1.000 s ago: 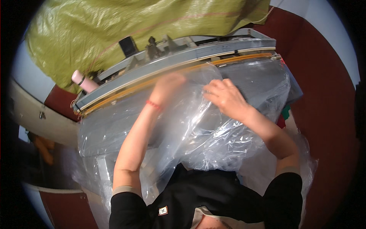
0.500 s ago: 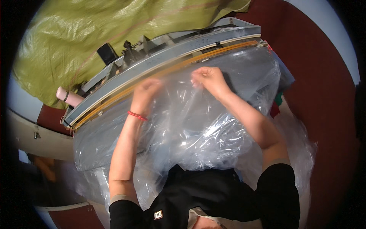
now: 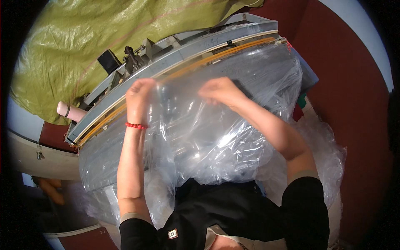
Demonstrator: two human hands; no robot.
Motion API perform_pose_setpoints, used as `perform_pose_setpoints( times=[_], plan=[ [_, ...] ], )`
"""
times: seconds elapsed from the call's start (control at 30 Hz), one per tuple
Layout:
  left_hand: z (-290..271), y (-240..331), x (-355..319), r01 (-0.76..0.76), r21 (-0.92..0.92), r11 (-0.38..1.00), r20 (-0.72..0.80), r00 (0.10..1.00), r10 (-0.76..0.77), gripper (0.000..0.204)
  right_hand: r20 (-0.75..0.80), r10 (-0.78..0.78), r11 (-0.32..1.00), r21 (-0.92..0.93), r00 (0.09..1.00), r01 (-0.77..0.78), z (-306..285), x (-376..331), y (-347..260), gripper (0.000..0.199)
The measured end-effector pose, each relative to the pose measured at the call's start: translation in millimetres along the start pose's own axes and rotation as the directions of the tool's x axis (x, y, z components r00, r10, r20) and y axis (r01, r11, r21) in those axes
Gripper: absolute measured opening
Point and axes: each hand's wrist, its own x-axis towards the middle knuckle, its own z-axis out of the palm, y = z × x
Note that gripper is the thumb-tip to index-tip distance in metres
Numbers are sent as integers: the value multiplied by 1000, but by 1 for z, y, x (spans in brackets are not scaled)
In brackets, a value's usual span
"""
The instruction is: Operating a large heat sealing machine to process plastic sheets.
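Left hand drawn farther from right hand, fingers of both pinching clear film

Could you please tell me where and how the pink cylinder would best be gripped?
Probably around the exposed outer part of the pink cylinder, with the left hand coming from the left: the round body sticks out beyond the grey rail, which seems to hide its other end.
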Motion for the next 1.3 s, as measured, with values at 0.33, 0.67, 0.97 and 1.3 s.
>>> perform_pose_setpoints(
  times=[0.33, 0.67, 0.97, 1.3],
  plan=[
    [-12, -44, 2, 119, 325, 938, 386, 889, -247, 6, -376, -36, 984, 146, 926, 98, -67, -5, 8, 14],
    [-9, -50, -24, 282, 475, 833, 553, 641, -532, 4, -737, -523, 262, -617, 428, -742, -259, -34, 61, 16],
    [-15, -37, -72, 487, 24, 873, 360, 810, -462, 6, -817, -541, 421, -470, 201, -776, -291, -20, 72, 25],
    [-223, 15, -133, 452, 492, 745, 303, 713, -632, 13, -785, -481, 277, -560, 392, -781, -299, -17, 72, 27]
  ],
)
